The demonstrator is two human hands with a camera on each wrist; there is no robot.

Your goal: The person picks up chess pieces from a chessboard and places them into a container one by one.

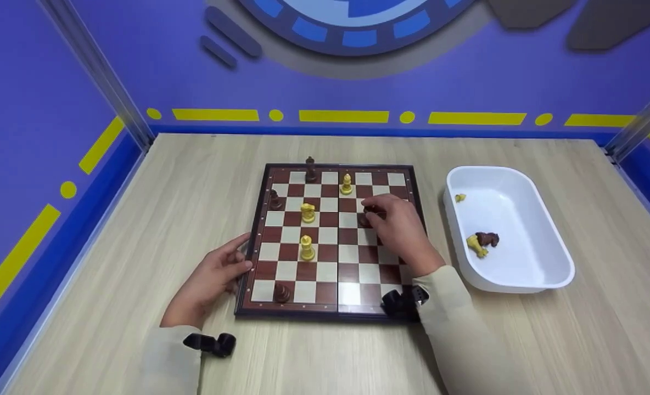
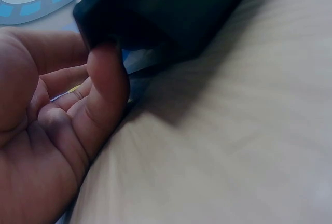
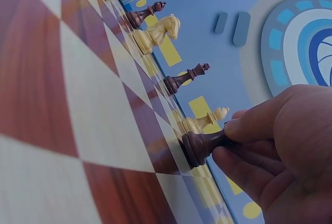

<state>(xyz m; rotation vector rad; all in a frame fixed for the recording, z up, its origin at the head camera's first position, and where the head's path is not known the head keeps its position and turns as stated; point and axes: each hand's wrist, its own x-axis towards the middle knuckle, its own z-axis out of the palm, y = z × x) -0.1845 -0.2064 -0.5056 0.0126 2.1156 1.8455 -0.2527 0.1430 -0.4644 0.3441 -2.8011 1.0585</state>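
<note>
A brown-and-cream chessboard point(image 1: 325, 236) lies on the table with several light and dark chess pieces on it. On its right half, my right hand point(image 1: 402, 227) pinches a dark chess piece point(image 3: 199, 146) by the top, its head hidden by the fingertips; whether its base touches the square is unclear. My left hand point(image 1: 212, 274) holds the board's left edge, thumb and fingers against the dark frame. Standing on the board are a light knight point(image 1: 307, 213), a light bishop point(image 1: 347, 185), a tall light piece point(image 1: 307, 248) and a dark king point(image 1: 311, 171).
Right of the board stands a white tray point(image 1: 528, 230) holding a dark knight point(image 1: 488, 239), a light piece point(image 1: 477, 245) and a small light one point(image 1: 460, 197). More dark pieces stand at the board's left edge point(image 1: 275, 200) and near corner point(image 1: 282, 292). Blue walls enclose the table.
</note>
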